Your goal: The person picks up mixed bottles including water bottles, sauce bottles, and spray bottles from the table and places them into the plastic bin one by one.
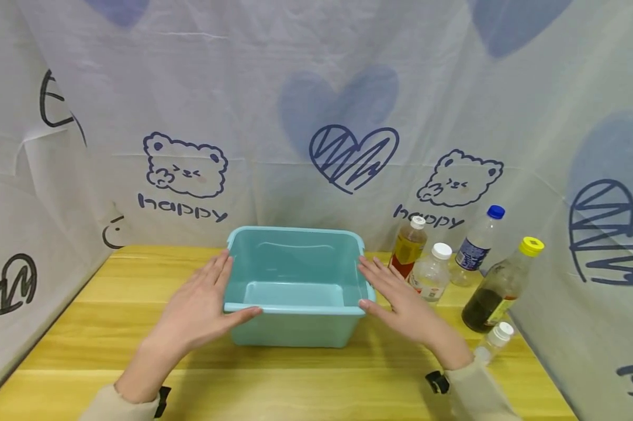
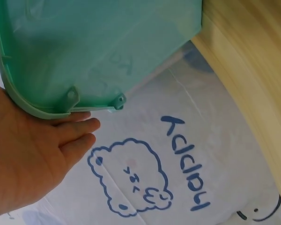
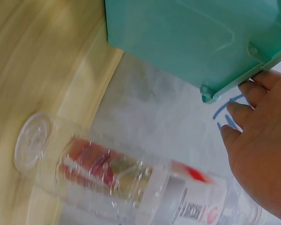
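Note:
A light teal plastic storage bin (image 1: pixel 295 328) stands on the wooden table, its open top facing up and nothing inside. My left hand (image 1: pixel 196 307) lies along its left rim, fingers extended and the thumb over the front corner. In the left wrist view those fingers (image 2: pixel 77 133) reach along the outer side just under the rim. On the opposite side my right hand (image 1: pixel 403 303) touches the right rim with straight fingers, its thumb at the front right corner. The right wrist view shows its fingertips (image 3: pixel 239 112) against the rim's outer edge.
Right of the bin stand a bottle of amber drink (image 1: pixel 410 248), a clear white-capped bottle (image 1: pixel 431 273), a blue-capped bottle (image 1: pixel 474 251), a yellow-capped bottle of dark liquid (image 1: pixel 497 292) and a small white-capped bottle (image 1: pixel 494 342). A printed cloth (image 1: pixel 274 193) hangs behind the table (image 1: pixel 274 383).

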Tool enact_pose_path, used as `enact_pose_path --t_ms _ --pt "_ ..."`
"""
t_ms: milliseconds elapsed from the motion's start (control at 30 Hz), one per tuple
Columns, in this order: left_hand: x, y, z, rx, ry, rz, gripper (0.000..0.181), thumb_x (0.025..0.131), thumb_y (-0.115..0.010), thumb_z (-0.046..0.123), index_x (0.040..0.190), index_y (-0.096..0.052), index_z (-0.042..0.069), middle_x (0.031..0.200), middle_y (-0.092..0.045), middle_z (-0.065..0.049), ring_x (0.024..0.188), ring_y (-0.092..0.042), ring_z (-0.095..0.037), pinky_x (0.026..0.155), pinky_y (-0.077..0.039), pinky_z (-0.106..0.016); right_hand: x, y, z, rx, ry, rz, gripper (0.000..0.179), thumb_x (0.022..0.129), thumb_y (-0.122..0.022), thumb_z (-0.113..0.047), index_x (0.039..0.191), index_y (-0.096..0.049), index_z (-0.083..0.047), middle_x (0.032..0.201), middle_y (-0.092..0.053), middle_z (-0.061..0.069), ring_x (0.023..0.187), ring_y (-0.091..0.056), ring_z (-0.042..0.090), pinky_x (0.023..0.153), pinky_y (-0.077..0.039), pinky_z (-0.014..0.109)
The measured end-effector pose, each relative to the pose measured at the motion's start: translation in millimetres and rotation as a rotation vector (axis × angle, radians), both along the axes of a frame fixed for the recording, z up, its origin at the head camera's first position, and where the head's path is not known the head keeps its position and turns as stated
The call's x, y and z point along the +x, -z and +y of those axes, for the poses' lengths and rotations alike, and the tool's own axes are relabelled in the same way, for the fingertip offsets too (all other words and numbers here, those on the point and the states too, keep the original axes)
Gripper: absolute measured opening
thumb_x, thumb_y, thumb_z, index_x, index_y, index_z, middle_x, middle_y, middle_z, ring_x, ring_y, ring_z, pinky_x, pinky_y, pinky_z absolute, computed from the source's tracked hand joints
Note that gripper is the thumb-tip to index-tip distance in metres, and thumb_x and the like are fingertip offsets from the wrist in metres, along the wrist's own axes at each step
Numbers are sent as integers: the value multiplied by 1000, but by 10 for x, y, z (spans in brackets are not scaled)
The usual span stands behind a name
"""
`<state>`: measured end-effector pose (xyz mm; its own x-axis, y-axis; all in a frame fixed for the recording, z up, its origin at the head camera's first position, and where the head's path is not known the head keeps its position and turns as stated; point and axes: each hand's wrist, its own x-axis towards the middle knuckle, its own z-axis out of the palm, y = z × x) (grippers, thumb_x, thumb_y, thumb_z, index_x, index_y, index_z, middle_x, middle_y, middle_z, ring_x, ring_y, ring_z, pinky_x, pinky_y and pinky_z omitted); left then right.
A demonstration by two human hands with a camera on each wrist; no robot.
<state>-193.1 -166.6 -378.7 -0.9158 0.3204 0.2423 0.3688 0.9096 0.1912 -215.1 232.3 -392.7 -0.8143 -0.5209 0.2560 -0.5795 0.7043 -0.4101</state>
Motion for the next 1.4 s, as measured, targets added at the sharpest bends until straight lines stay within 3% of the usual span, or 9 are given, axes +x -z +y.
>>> enact_pose_path --t_ms 200,533,733,867,1000,1100,1200,1400 --pt "-27 22 114 10 -6 -9 121 89 -50 84 160 -25 -11 169 -20 -27 154 -26 -46 126 -27 -56 -2 -11 77 21 6 34 68 108 -54 -39 165 -29 -13 172 -23 5 159 -15 33 130 -7 53" --pt "-41 16 175 19 -16 -16 121 89 -48 85 160 -25 -11 169 -20 -28 155 -24 -46 126 -26 -56 50 2 78 35 57 86 64 110 -50 -38 164 -32 -9 172 -24 3 159 -18 30 128 -15 57" --pt "-48 36 173 30 -19 -20 123 88 -46 87 160 -23 -10 169 -19 -26 155 -23 -45 126 -25 -56 155 36 101 -11 95 167 66 107 -58 -35 164 -33 -13 172 -24 -1 158 -25 28 130 -16 47" --pt "-50 47 174 38 -19 -17 122 88 -47 87 161 -23 -9 169 -19 -26 155 -22 -45 126 -24 -56 228 58 146 -83 95 293 71 101 -68 -28 162 -37 -11 170 -31 5 154 -33 28 129 -19 35" --pt "-49 56 174 46 -19 -10 122 88 -47 87 161 -23 -9 169 -19 -26 155 -22 -45 127 -24 -56 279 36 194 -191 69 463 67 104 -63 -38 157 -44 -3 164 -41 14 150 -40 27 125 -27 26" --pt "-52 60 172 51 -19 -7 122 88 -46 87 161 -23 -9 169 -19 -26 156 -22 -44 127 -24 -56 308 -1 229 -262 63 605 68 106 -55 -47 151 -50 3 156 -49 21 147 -46 23 121 -33 23" --pt "-56 61 172 56 -16 -5 123 88 -46 87 161 -23 -9 169 -20 -26 156 -22 -44 127 -24 -56 339 -36 283 -323 70 748 68 105 -59 -47 142 -56 10 147 -56 27 142 -52 24 118 -40 25" --pt "-63 64 178 66 -10 -5 123 88 -47 87 161 -22 -9 169 -20 -26 156 -22 -44 127 -24 -56 442 -54 475 -393 185 868 70 101 -66 -48 135 -60 13 137 -62 29 139 -55 19 117 -42 24"
